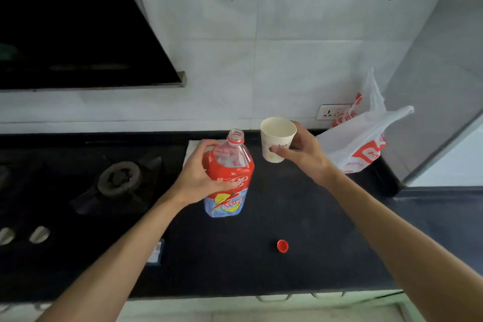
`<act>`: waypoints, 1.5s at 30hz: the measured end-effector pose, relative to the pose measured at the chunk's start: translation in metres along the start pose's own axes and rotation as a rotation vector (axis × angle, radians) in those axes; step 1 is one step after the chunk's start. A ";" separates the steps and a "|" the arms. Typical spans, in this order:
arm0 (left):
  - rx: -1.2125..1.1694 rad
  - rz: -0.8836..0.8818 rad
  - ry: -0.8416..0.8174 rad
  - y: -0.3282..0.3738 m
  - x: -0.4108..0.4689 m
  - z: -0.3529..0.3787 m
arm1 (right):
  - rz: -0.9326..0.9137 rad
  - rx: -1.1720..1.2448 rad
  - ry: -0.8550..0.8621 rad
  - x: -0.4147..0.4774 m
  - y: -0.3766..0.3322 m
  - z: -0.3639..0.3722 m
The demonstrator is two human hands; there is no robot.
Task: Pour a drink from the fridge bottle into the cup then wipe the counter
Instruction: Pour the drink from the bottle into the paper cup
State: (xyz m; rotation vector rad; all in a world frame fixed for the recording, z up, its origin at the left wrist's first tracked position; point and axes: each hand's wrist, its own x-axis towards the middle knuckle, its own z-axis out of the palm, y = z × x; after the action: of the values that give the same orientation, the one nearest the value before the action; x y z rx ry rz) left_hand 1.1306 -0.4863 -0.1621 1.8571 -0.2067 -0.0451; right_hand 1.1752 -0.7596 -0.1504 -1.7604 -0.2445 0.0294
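The left hand (201, 178) wraps its fingers and thumb round the upper part of the uncapped bottle (230, 172), which stands upright on the dark counter (287, 204). Just to its right, the right hand (303, 151) grips the white paper cup (277, 138) by its side; whether the cup rests on the counter I cannot tell. 1 red cap (282, 246) lies well nearer the front edge, a white cloth (192, 148) shows behind the bottle, and a plastic bag (358, 144) sits at the far right.
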 end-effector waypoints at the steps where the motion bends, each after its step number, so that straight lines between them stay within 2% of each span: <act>1: 0.027 0.022 0.000 0.011 0.006 -0.006 | -0.019 0.008 0.006 0.003 -0.011 -0.002; 14: 0.219 0.262 -0.009 0.153 0.057 -0.064 | -0.268 -0.096 -0.013 0.043 -0.149 -0.043; 20: 0.333 0.325 -0.003 0.211 0.069 -0.085 | -0.323 -0.041 -0.023 0.052 -0.191 -0.057; 25: 0.434 0.357 -0.044 0.246 0.073 -0.099 | -0.339 -0.039 -0.044 0.053 -0.207 -0.062; 31: 0.575 0.308 -0.138 0.281 0.071 -0.113 | -0.347 -0.043 -0.100 0.049 -0.215 -0.066; 45: 0.882 0.288 -0.241 0.322 0.074 -0.123 | -0.335 -0.048 -0.162 0.052 -0.218 -0.063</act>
State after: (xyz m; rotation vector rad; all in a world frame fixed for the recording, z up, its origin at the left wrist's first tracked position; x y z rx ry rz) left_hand 1.1818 -0.4717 0.1866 2.6741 -0.7528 0.0287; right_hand 1.2031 -0.7710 0.0799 -1.7465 -0.6595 -0.0764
